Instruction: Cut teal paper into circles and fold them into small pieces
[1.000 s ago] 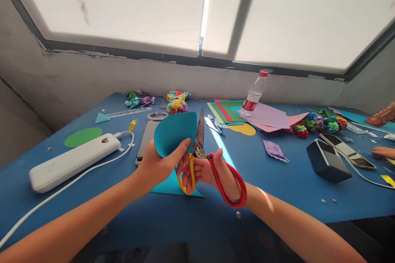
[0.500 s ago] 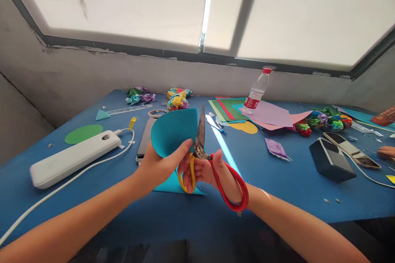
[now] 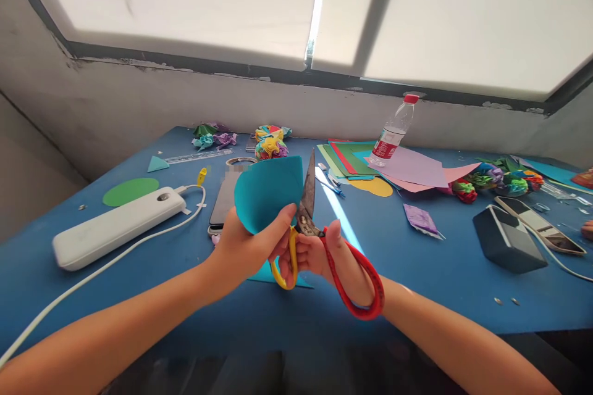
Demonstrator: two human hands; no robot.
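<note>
My left hand pinches a rounded piece of teal paper and holds it upright above the blue table. My right hand grips scissors with one yellow and one red handle. The blades point up along the paper's right edge and look nearly closed. Under my hands, a teal offcut lies flat on the table.
A white power bank with its cable lies at the left, near a green paper oval and a phone. Coloured sheets, a water bottle, paper flowers and a dark box lie behind and right. Another person's hand shows at the right edge.
Both hands, the teal paper and the scissors have shifted slightly right and up in the picture as my head moved. The grips are unchanged.
</note>
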